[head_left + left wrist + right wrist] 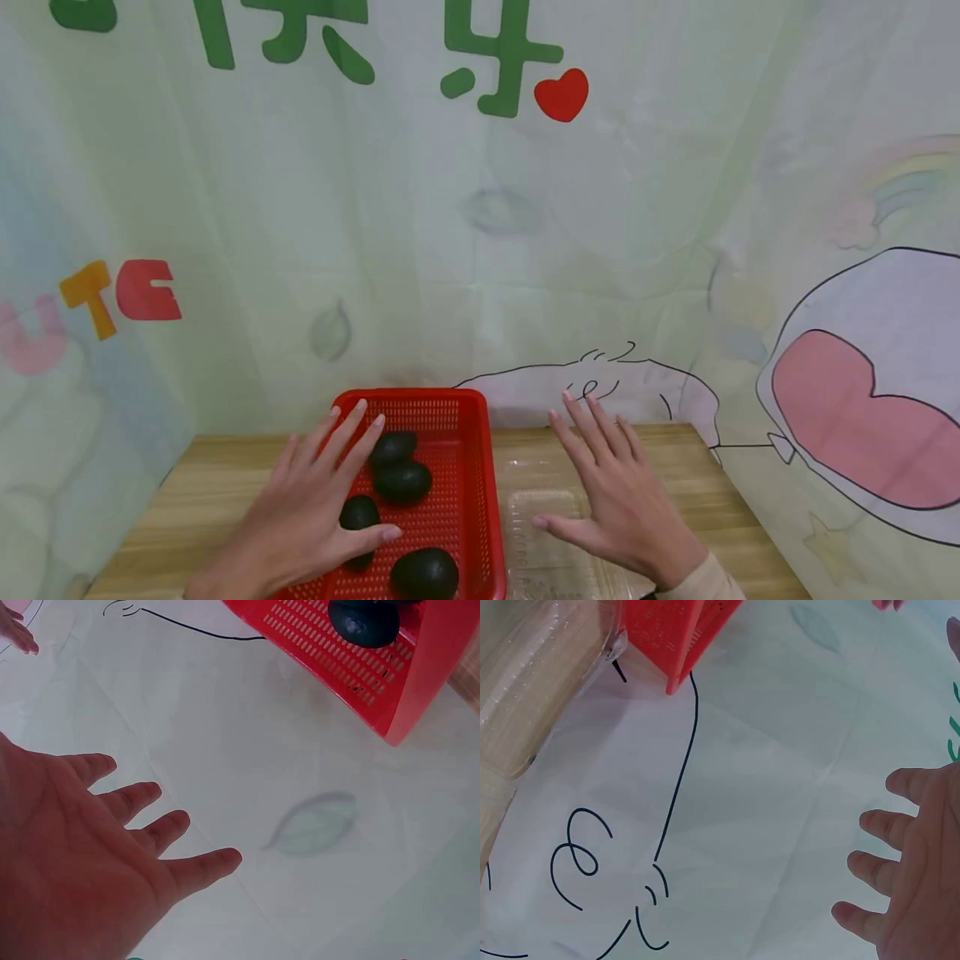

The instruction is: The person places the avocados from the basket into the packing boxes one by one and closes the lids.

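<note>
My left hand (307,508) is held over the left side of a red plastic basket (492,500), fingers spread and straight, holding nothing. Inside the basket lie several dark, smooth avocados (403,483); one (425,573) sits near the front, and another is partly hidden behind the left thumb. To the right, my right hand (622,500) hovers over a clear plastic clamshell box (551,537), its fingers also spread and holding nothing. Both wrist views show the palms and outstretched fingers bare.
The basket and the clear box stand side by side on a wood-grain table (210,475). A pale printed curtain (405,250) hangs right behind the table and along both sides, with letters, a red heart (562,95) and line drawings on it.
</note>
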Demonstrator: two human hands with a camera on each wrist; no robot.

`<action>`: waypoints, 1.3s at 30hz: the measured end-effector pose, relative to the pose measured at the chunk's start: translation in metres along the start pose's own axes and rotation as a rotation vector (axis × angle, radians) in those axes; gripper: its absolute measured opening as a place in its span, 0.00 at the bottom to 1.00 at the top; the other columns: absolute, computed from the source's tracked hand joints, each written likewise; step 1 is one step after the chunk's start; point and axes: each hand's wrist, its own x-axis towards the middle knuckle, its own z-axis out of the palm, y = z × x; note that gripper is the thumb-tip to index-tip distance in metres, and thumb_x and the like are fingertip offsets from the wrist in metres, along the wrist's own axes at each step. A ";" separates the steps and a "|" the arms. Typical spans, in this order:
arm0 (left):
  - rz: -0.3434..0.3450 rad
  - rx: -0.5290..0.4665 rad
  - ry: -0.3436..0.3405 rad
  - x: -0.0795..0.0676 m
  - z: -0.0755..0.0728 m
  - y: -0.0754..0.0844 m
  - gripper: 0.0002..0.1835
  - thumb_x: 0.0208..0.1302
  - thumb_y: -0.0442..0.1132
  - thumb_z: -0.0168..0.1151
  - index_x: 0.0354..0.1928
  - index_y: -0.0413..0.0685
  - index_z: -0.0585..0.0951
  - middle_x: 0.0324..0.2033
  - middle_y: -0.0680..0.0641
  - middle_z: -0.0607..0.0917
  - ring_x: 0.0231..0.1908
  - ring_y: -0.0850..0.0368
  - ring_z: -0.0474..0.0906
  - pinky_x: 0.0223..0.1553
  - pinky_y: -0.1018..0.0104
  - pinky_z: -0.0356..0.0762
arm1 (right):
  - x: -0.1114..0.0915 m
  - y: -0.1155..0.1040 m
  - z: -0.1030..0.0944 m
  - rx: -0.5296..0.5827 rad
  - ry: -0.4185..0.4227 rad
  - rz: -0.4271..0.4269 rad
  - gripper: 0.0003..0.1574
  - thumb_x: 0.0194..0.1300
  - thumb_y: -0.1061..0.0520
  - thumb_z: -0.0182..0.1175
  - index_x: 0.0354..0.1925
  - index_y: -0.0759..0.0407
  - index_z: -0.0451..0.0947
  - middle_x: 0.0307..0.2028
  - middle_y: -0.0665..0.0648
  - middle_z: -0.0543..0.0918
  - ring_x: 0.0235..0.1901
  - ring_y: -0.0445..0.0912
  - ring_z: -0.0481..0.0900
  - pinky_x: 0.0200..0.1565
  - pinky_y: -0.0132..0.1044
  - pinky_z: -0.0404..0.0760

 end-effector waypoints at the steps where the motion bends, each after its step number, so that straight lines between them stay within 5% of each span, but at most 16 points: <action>1: 0.000 -0.003 -0.001 0.000 0.000 0.000 0.61 0.39 0.87 0.44 0.75 0.68 0.46 0.75 0.50 0.50 0.72 0.42 0.46 0.62 0.29 0.52 | -0.001 0.001 0.000 0.004 0.010 -0.003 0.67 0.49 0.16 0.52 0.75 0.48 0.47 0.76 0.53 0.46 0.75 0.55 0.42 0.72 0.54 0.41; 7: -0.003 -0.022 -0.003 0.000 0.000 0.000 0.62 0.38 0.86 0.46 0.75 0.68 0.46 0.75 0.49 0.50 0.72 0.41 0.46 0.63 0.29 0.51 | -0.019 0.008 0.011 0.035 -0.028 0.040 0.68 0.48 0.17 0.54 0.75 0.47 0.46 0.75 0.51 0.49 0.74 0.54 0.49 0.68 0.57 0.54; 11: 0.001 -0.036 0.016 -0.004 0.001 -0.003 0.61 0.39 0.86 0.48 0.75 0.67 0.46 0.75 0.50 0.50 0.71 0.41 0.48 0.63 0.32 0.52 | -0.048 0.018 0.038 0.088 -0.173 0.142 0.69 0.47 0.14 0.50 0.75 0.47 0.46 0.75 0.49 0.51 0.73 0.52 0.52 0.64 0.58 0.61; 18: -0.049 -0.047 0.001 -0.017 0.002 -0.010 0.62 0.39 0.85 0.49 0.75 0.63 0.49 0.74 0.48 0.53 0.70 0.41 0.49 0.60 0.31 0.56 | -0.094 0.030 0.089 0.199 -0.391 0.313 0.71 0.45 0.12 0.50 0.75 0.49 0.50 0.73 0.53 0.57 0.71 0.55 0.57 0.63 0.65 0.59; 26: -0.102 -0.056 -0.039 -0.026 0.008 -0.019 0.64 0.39 0.85 0.50 0.76 0.60 0.47 0.73 0.46 0.52 0.68 0.39 0.50 0.56 0.26 0.57 | -0.113 0.025 0.111 0.225 -0.318 0.332 0.69 0.45 0.16 0.56 0.73 0.54 0.54 0.73 0.54 0.58 0.70 0.56 0.59 0.60 0.63 0.64; 39: -0.149 -0.049 -0.081 -0.039 0.024 -0.030 0.65 0.38 0.85 0.48 0.75 0.54 0.51 0.72 0.42 0.56 0.65 0.37 0.55 0.55 0.28 0.61 | -0.120 0.019 0.121 0.214 -0.361 0.359 0.67 0.48 0.15 0.52 0.73 0.54 0.55 0.73 0.53 0.58 0.70 0.55 0.58 0.63 0.59 0.62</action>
